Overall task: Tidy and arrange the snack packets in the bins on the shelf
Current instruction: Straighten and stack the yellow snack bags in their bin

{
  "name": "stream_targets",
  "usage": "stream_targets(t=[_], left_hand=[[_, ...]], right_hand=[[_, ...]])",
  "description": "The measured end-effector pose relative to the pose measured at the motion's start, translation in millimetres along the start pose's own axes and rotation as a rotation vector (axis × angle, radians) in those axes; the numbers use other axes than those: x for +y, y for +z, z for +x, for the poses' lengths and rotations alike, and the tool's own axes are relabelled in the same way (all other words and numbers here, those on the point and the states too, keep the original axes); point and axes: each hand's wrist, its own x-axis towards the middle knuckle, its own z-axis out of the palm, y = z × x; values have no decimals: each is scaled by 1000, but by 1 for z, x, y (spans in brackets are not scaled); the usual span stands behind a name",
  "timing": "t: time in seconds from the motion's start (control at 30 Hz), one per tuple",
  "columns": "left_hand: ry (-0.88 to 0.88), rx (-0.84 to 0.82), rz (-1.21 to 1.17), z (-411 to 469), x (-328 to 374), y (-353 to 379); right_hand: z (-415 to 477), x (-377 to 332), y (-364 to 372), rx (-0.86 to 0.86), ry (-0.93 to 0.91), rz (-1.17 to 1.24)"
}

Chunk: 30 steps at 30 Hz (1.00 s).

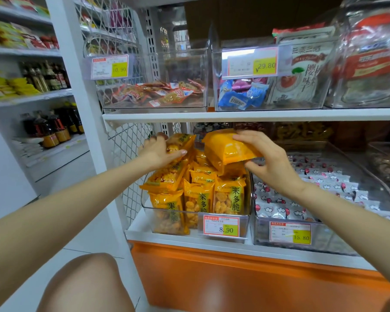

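A clear bin [243,218] on the lower shelf holds several orange snack packets [198,199] standing upright, with a price tag reading 8.90 on its front. My left hand [158,152] grips the top of a tall orange packet [178,143] at the bin's back left. My right hand [266,158] holds another orange packet [225,147] lifted above the bin, its plain back facing me, fingers over its top and thumb under its lower edge.
A second clear bin [284,235] of white and red sachets sits to the right. On the shelf above stand bins of red-orange packets [153,93] and blue packets [241,97]. A white mesh panel [131,158] closes the left side. An orange base [234,280] lies below.
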Motion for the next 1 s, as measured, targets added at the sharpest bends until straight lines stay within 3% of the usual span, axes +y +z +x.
stream_targets(t=[0.17, 0.27, 0.4, 0.53, 0.7, 0.8, 0.9, 1.0], left_hand=[[412, 41, -118, -28, 0, -5], [533, -11, -158, -44, 7, -8], [533, -52, -224, -53, 12, -9], [523, -139, -417, -60, 13, -12], [474, -269, -415, -66, 12, -8], [427, -265, -359, -64, 11, -3], [364, -227, -592, -61, 12, -4], [321, -238, -753, -60, 8, -16]], right_hand=[[-3, -30, 0, 47, 161, 212], [-3, -44, 1, 43, 371, 524], [1, -51, 4, 3, 587, 740], [1, -50, 9, -107, 689, 694], [1, -50, 21, -213, 733, 598], [5, -46, 20, -157, 762, 702], [9, -39, 13, -163, 743, 788], [8, -29, 3, -317, 613, 549]])
